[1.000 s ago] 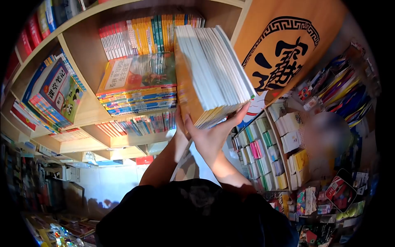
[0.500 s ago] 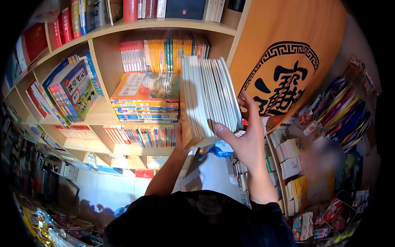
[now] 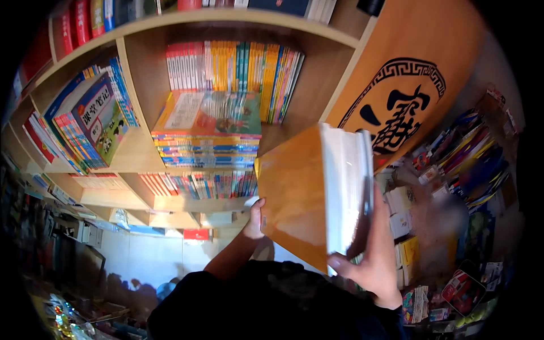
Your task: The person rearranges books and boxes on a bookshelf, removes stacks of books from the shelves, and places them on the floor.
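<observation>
Left hand (image 3: 257, 220): gripping books (image 3: 294, 198), eight o'clock.
Right hand (image 3: 374, 266): gripping them, four o'clock.
Shelf (image 3: 328, 62): ten o'clock; I haven't set down yet.

"What is the person wearing?"
"A black top (image 3: 243, 314). It's so dark that I can hardly see any folds."
"Is it black all over?"
"Mostly. By the right arm it looks very dark blue. The front has a dim grey patch (image 3: 303, 283), too dark to make out."
"What about the sleeves?"
"The left sleeve (image 3: 198, 292) is black too. It stops high up, so the left forearm (image 3: 229, 255) is bare."
"And the hands?"
"The left hand (image 3: 255, 220) and right hand (image 3: 371, 260) are both bare."
</observation>
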{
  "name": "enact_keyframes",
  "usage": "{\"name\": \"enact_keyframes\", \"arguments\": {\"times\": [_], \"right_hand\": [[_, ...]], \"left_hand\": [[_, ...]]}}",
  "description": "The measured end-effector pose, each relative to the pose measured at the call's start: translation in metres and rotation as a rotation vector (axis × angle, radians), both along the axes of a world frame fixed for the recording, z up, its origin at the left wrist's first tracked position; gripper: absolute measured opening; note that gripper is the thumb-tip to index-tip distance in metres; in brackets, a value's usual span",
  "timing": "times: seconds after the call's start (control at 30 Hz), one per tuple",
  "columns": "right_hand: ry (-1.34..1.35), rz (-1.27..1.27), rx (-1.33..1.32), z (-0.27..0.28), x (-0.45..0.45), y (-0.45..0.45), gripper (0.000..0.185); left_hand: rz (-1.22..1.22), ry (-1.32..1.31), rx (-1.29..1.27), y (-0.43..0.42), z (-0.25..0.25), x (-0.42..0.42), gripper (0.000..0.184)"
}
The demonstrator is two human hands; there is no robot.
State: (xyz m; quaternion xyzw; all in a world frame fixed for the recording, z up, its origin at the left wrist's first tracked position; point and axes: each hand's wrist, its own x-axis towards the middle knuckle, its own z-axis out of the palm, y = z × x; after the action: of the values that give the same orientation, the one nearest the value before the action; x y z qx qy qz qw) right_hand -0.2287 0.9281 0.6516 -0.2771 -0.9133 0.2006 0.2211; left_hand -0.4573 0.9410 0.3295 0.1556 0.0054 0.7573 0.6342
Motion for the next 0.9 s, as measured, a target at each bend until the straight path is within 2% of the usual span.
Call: {"name": "enact_keyframes", "arguments": {"times": [0.07,0.1,0.13,0.2,0.27,0.3,0.33,0.43,0.47,0.53,0.6,0.63,0.67,0.73,0.77,0.83,0.87,0.9], "right_hand": [[0.029,-0.022,-0.135,-0.011,0.02,0.0,0.136],[0.086,-0.047,-0.203,-0.016,0.028,-0.003,0.141],[0.167,-0.083,-0.278,-0.024,0.034,-0.006,0.145],[0.382,-0.179,-0.461,-0.035,0.043,-0.015,0.151],[0.437,-0.249,-0.502,-0.041,0.06,-0.018,0.134],[0.487,-0.297,-0.596,-0.051,0.079,-0.021,0.124],[0.541,-0.347,-0.688,-0.063,0.099,-0.024,0.113],[0.868,-0.755,-0.836,-0.097,0.115,-0.021,0.077],[0.833,-0.746,-0.942,-0.118,0.136,-0.004,0.074],[0.678,-0.939,-0.964,-0.152,0.149,0.012,0.074],[0.862,-0.836,-1.144,-0.19,0.145,0.017,0.074],[0.855,-0.861,-1.223,-0.209,0.151,0.021,0.073],[0.845,-0.888,-1.305,-0.225,0.157,0.023,0.072],[0.749,-0.836,-1.366,-0.259,0.167,0.035,0.063],[0.741,-0.814,-1.469,-0.275,0.174,0.037,0.06],[0.669,-0.845,-1.626,-0.3,0.171,0.046,0.054],[0.673,-0.588,-1.693,-0.308,0.173,0.05,0.053],[0.619,-0.584,-1.653,-0.307,0.161,0.052,0.052]], "left_hand": [[-0.023,-0.021,-0.045,-0.006,-0.004,0.001,0.064],[-0.049,0.079,-0.058,-0.009,-0.007,0.001,0.064],[-0.079,0.181,-0.072,-0.011,-0.01,0.001,0.063],[-0.139,0.153,-0.08,-0.013,-0.009,0.006,0.059],[-0.283,0.272,0.014,-0.018,-0.001,0.015,0.054],[-0.308,0.25,0.002,-0.023,0.016,0.024,0.048],[-0.368,0.36,-0.105,-0.027,0.028,0.024,0.051],[-0.316,0.507,-0.149,-0.025,0.051,0.037,0.061],[-0.333,0.541,-0.204,-0.025,0.05,0.041,0.067],[-0.361,0.47,-0.291,-0.026,0.047,0.051,0.065],[-0.255,0.679,-0.312,-0.026,0.028,0.059,0.066],[-0.285,0.704,-0.325,-0.024,0.005,0.061,0.068],[-0.318,0.661,-0.377,-0.027,-0.016,0.065,0.068],[-0.321,0.523,-0.581,-0.043,-0.028,0.074,0.066],[-0.386,0.535,-0.741,-0.052,-0.038,0.075,0.063],[-0.367,0.499,-0.83,-0.071,-0.045,0.077,0.062],[-0.356,0.475,-0.888,-0.081,-0.048,0.079,0.061],[-0.312,0.479,-0.978,-0.089,-0.028,0.081,0.059]]}}
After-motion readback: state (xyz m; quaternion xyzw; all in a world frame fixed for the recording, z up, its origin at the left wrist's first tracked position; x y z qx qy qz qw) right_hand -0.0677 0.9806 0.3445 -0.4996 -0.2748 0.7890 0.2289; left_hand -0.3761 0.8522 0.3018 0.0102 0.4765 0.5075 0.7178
